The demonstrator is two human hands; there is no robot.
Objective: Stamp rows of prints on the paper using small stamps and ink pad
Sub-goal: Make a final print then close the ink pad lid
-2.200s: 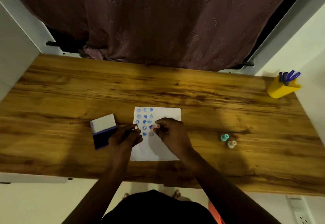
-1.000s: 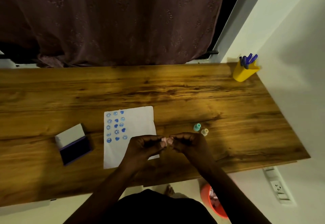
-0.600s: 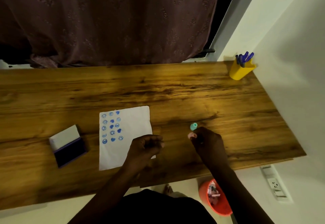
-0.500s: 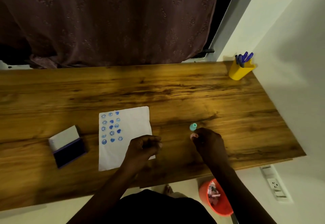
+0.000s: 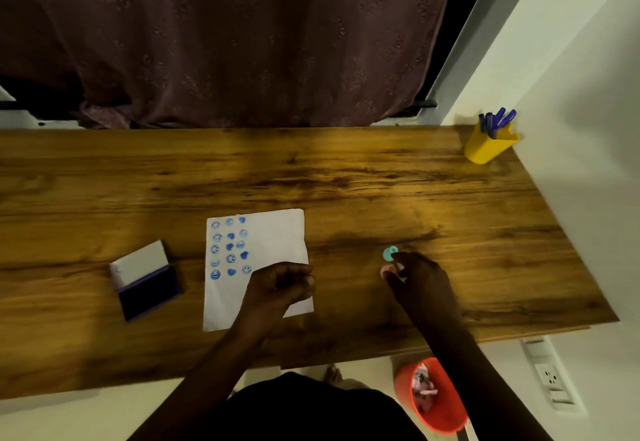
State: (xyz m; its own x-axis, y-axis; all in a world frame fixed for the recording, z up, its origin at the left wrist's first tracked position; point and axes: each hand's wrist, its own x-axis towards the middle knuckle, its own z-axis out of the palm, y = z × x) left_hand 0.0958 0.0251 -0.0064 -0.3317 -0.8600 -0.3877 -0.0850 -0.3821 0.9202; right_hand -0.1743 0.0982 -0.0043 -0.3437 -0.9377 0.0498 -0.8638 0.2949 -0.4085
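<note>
A white paper (image 5: 273, 232) lies on the wooden table (image 5: 346, 170), with three short columns of blue smiley and heart prints (image 5: 230, 248) in its upper left. The open ink pad (image 5: 147, 284), white lid up and dark pad showing, sits left of the paper. My left hand (image 5: 280, 284) rests over the paper's lower right corner, fingers curled, nothing visible in it. My right hand (image 5: 419, 277) is to the right of the paper, fingertips pinching a small pink stamp (image 5: 387, 270) at the table surface. A teal stamp (image 5: 390, 253) stands just beyond it.
A yellow holder (image 5: 488, 146) with blue pens stands at the table's far right corner by the wall. A dark curtain hangs behind the table. Below the near edge are an orange bin (image 5: 433, 395) and a wall socket (image 5: 550, 378).
My right hand left the paper, met the left hand over the pink stamp, then carried it right to the teal stamp. The left hand stayed at the paper's lower right.
</note>
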